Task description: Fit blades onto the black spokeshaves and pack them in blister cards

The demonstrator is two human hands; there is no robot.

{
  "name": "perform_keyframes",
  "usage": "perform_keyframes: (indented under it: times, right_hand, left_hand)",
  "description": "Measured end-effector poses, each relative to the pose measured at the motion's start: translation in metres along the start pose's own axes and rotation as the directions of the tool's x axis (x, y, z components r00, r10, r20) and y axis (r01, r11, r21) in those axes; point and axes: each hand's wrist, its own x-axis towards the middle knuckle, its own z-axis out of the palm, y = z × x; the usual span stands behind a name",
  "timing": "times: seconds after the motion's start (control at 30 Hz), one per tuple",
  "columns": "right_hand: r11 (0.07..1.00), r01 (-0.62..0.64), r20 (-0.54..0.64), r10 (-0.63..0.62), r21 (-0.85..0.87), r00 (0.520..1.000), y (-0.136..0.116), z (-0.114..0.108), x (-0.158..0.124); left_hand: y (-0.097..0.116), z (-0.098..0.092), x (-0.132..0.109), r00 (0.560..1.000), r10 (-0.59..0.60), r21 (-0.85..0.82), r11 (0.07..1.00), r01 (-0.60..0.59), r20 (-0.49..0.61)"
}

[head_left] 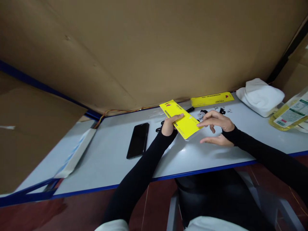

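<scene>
My left hand [169,125] is closed on a yellow printed card [186,124], its thumb lying across the front. The card is tilted above the table, and clear plastic shows at its lower edge. At the card's right edge is my right hand [218,128], fingers apart and thumb spread below; its fingertips are at or close to the edge, and whether they touch I cannot tell. Behind the hands lie small metal pieces [229,111] and small black parts [222,111]. Black-handled items [158,129] are partly hidden by my left hand.
More yellow cards [211,99] lie by the back panel. A black phone [138,140] rests left of my forearm. On the right are a white cloth bundle [260,96] and a bottle of yellow liquid [290,112]. The table's blue front edge [192,172] is close to me.
</scene>
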Motion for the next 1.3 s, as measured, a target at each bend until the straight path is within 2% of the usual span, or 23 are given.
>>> perform_keyframes:
  times: [0.2, 0.3, 0.43, 0.53, 0.7, 0.8, 0.97, 1.1, 1.17, 1.3]
  right_hand:
    - [0.983, 0.139, -0.033, -0.144, -0.123, 0.989, 0.005, 0.006, 0.001]
    - [0.961, 0.209, -0.038, -0.219, -0.18, 0.975, 0.006, 0.005, 0.003]
    - [0.947, 0.197, -0.063, -0.22, -0.255, 0.973, 0.003, 0.002, 0.002]
    - [0.962, 0.127, -0.137, -0.163, -0.242, 0.977, 0.0, 0.001, 0.001]
    - [0.905, 0.163, -0.193, -0.254, -0.392, 0.948, -0.002, 0.002, 0.003]
    - [0.927, 0.114, -0.192, -0.193, -0.359, 0.962, -0.002, 0.0, 0.003]
    - [0.997, -0.011, -0.076, 0.005, -0.074, 0.997, 0.001, -0.001, 0.002]
    - [0.985, -0.154, 0.002, 0.155, 0.076, 0.988, 0.002, -0.001, 0.003]
    - [0.976, -0.186, 0.034, 0.183, 0.11, 0.982, 0.002, 0.0, 0.003]
    - [0.972, -0.195, 0.083, 0.185, 0.132, 0.979, 0.005, 0.001, -0.002]
  left_hand:
    - [-0.002, 0.009, -0.011, 0.997, 0.061, 0.017, 0.998, -0.062, 0.047]
    - [-0.006, 0.01, -0.015, 0.99, 0.076, -0.006, 0.997, -0.076, 0.121]
    - [-0.009, 0.01, -0.021, 0.98, 0.081, -0.011, 0.997, -0.08, 0.183]
    - [-0.004, 0.014, -0.027, 0.981, 0.112, -0.026, 0.994, -0.109, 0.158]
    - [0.004, 0.02, -0.032, 0.978, 0.2, -0.087, 0.977, -0.194, 0.063]
    - [0.005, 0.021, -0.032, 0.973, 0.228, -0.082, 0.971, -0.224, 0.04]
    - [0.002, 0.02, -0.031, 0.973, 0.227, -0.029, 0.974, -0.226, 0.035]
    - [0.0, 0.013, -0.029, 0.966, 0.228, 0.0, 0.973, -0.229, 0.119]
    - [-0.001, 0.008, -0.026, 0.962, 0.219, 0.029, 0.974, -0.227, 0.165]
    - [-0.004, 0.002, -0.024, 0.961, 0.208, 0.07, 0.972, -0.224, 0.183]
